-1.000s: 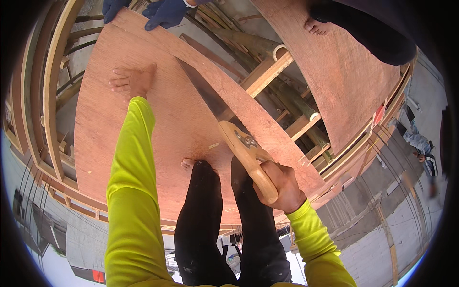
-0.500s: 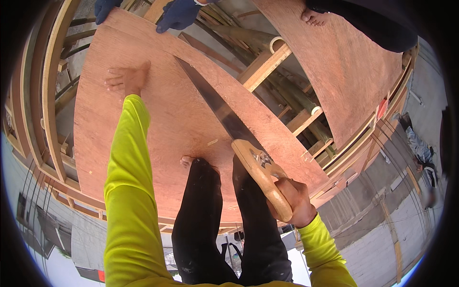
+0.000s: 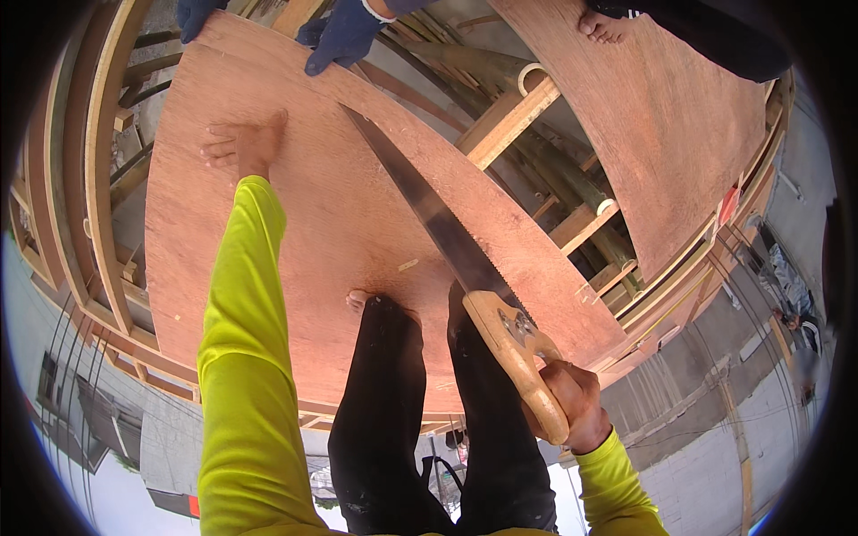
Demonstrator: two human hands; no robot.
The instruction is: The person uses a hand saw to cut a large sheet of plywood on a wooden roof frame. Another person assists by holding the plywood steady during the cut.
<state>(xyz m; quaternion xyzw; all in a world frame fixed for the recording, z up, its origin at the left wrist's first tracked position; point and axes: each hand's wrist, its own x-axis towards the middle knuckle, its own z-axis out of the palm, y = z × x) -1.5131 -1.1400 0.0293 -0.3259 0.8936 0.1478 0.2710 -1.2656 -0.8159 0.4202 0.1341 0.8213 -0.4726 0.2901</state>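
My left hand point(image 3: 250, 145) lies flat on a reddish plywood panel point(image 3: 214, 259), fingers spread, left of the saw. My right hand point(image 3: 572, 402) grips the wooden handle of a hand saw point(image 3: 429, 234) low on the right, by my knee. The long toothed blade lies diagonally across the panel, its tip near the upper edge. A co-worker's blue-gloved hand point(image 3: 344, 36) holds that edge just above the tip, and their other gloved hand point(image 3: 197, 13) is at the top-left corner. My bare toes point(image 3: 357, 299) rest on the panel below the middle.
A second plywood panel point(image 3: 679, 179) lies at the upper right, with someone's bare foot point(image 3: 608, 25) on it. Timber framing point(image 3: 112, 179) and bamboo poles point(image 3: 447, 67) show between and around the panels. Far below at the right edge are grey ground and a person point(image 3: 791, 304).
The saw and my right hand have moved down and to the right along the panel. The co-worker's right-side glove has shifted right along the edge. My left hand stays flat on the plywood.
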